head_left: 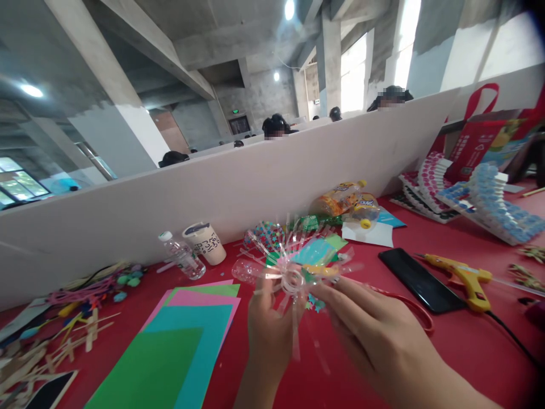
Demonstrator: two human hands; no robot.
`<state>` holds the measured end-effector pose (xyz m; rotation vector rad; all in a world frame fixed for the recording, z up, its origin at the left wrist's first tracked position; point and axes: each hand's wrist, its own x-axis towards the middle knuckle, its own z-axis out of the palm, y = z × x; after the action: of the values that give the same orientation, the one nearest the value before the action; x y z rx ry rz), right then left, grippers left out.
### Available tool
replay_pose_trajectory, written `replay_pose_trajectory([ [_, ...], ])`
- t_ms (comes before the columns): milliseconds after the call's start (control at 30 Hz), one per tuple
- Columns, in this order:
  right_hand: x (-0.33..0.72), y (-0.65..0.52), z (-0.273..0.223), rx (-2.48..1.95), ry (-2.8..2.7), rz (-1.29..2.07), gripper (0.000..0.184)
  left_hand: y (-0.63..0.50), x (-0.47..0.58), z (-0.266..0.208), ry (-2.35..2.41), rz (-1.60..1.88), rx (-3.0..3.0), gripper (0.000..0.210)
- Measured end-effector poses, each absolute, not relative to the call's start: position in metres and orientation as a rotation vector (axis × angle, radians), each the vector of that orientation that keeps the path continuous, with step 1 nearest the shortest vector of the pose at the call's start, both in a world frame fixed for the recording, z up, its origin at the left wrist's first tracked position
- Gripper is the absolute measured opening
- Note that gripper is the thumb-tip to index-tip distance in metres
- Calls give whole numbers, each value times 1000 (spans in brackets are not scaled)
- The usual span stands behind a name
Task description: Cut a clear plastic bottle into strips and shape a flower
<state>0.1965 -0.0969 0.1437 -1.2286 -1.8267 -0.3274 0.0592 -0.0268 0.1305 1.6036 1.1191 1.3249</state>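
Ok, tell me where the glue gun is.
In the head view, the yellow glue gun lies on the table's right side, just right of the black phone.

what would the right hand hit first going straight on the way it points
Probably the clear plastic piece with splayed strips, just ahead of the right hand; blur leaves contact unclear.

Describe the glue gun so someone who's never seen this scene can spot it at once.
On the red table, go right from the person's right hand to the flat black phone. The glue gun lies just to the right of it. Unlike the phone, it is bright yellow and pistol-shaped, with a black cord running from its handle.
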Motion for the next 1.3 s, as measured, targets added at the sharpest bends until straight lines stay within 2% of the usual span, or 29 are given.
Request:
replay_pose_trajectory([
  [267,209,-97,148,-1244,-1845,-23,27,-26,64,132,1094,1304,1571,27],
  [600,201,-95,146,-1225,-1854,-162,31,-25,65,127,1145,1311,1576,34],
  [933,198,-94,143,-1275,-1884,-85,40,-24,60,124,1126,1322,1606,30],
  [1300,192,-93,132,-1240,-1901,-167,42,-22,56,126,1189,1324,1605,29],
])
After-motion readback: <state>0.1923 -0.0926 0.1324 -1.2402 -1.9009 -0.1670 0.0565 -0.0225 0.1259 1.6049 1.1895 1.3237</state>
